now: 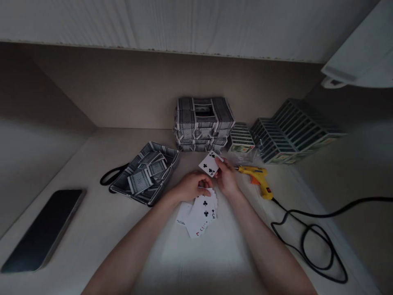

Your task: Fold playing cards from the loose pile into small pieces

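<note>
My right hand [226, 176] pinches a single playing card [208, 164], its face of black clubs turned up. Close beside it, my left hand [194, 185] is closed, fingers curled and thumb over the top end of a spread pile of playing cards [201, 213]. Whether a card lies within its fingertips is hidden. The pile lies face up on the table, a three of clubs on top and red-marked corners below. To the left, an open tray folded from playing cards [115, 186] holds loose face-down cards [140, 181].
Behind my hands stands a box woven from cards [184, 116]. Folded card stacks [241, 137] and larger ones [294, 135] sit right of it. A yellow glue gun [259, 177] trails a black cord [302, 246]. Black-handled scissors [106, 178] and a phone [43, 231] lie left.
</note>
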{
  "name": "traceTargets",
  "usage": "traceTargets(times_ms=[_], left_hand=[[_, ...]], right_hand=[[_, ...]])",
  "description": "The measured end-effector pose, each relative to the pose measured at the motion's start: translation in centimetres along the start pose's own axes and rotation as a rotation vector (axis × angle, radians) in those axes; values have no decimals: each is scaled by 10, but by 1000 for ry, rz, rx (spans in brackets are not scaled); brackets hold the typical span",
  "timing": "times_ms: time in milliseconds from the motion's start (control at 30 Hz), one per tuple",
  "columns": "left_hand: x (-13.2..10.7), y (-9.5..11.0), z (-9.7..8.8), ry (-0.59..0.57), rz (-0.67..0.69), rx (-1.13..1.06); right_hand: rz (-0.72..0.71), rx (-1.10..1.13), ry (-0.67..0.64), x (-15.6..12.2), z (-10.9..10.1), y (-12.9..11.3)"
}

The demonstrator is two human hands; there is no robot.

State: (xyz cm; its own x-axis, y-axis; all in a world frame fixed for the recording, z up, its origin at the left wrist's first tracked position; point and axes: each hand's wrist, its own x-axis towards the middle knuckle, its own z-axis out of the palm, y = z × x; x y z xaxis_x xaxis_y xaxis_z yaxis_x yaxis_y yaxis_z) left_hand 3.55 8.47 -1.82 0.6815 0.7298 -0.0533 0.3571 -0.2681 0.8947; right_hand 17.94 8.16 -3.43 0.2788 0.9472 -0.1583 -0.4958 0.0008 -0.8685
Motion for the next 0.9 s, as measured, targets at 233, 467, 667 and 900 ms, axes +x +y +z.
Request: traceTargets(times_ms=[233,467,667,900], left_hand=[[2,1,-2,-14,-41,-104],[1,1,-1,35,7,2],[2,-4,-2,100,-75,-275],[3,-8,-5,183,-83,-454]], right_hand=[[2,-5,5,2,-2,3],[-14,-11,-1,0,-1,3],[-21,-22,-3,-2,0,3],[-66,-87,-7,-1,-1,8]])
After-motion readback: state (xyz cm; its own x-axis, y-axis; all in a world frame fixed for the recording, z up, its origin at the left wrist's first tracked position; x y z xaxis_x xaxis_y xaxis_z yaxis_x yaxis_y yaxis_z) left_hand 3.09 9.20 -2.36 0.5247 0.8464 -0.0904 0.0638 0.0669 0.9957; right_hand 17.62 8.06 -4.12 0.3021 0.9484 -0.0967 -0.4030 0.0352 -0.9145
